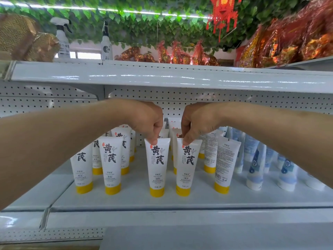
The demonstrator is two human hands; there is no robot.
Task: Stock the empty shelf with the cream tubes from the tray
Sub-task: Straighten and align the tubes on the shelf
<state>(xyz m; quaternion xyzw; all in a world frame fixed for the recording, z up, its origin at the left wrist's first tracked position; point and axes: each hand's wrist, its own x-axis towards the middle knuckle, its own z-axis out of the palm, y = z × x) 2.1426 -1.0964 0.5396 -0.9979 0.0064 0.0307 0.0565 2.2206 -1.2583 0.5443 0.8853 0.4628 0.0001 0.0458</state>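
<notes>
Shop aisle: white steel shelving (162, 76) with pegboard backing (234, 98) is carrying rows of identical yellow-capped cream tubes (111, 159), with spray bottles (62, 42) and red foil-wrapped goods (180, 55) sitting on top.

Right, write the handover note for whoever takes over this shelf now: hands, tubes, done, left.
Left hand pinches the top of one yellow-capped tube; right hand pinches the top of the tube beside it. Both stand cap-down at the front of the shelf.
Done: more such tubes already stand in rows around them.
Left: let go of both; the back-facing tube at right may need turning. Tray not in view, so remaining stock is unknown.
</notes>
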